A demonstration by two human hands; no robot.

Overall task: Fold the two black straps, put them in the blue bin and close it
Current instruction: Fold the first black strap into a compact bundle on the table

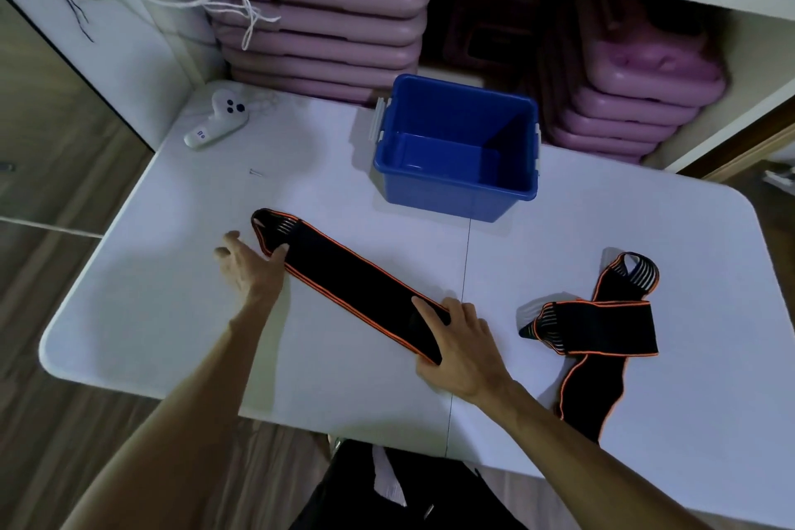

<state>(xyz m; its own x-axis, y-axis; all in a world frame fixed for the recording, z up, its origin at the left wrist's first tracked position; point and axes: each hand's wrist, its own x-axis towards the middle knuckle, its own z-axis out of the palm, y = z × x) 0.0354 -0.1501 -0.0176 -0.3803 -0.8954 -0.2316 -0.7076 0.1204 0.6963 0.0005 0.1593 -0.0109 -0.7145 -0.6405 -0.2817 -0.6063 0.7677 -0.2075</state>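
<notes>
Black webbing edged in orange, the first strap (pixel 352 280) lies flat and doubled on the white table (pixel 172 314), running diagonally from its looped end at upper left down toward you at lower right. Your left hand (pixel 249 267) is spread open, fingers loose, with the thumb side resting against the strap's edge just below the loop; it grips nothing. Your right hand (pixel 460 344) presses down on the strap's near end, index finger stretched along the top of the fabric and the remaining fingers curled at the fold, so it pins rather than clasps. Second strap (pixel 602 327) sits well apart to your right, unfolded and crossed over itself, one ribbed loop pointing up toward the far side, a second ribbed end poking left, and a tail trailing off toward the table's near edge. Blue bin (pixel 460 155) stands beyond the first strap, near the table's far edge, open at the top, inside bare, pale latches on both short sides; no lid shows on it. White handheld controller (pixel 219 120) lies at the far left corner of the table, a small screw (pixel 256 173) between it and the strap. Stacks of mauve lids (pixel 327 34) fill the shelf behind the bin.
</notes>
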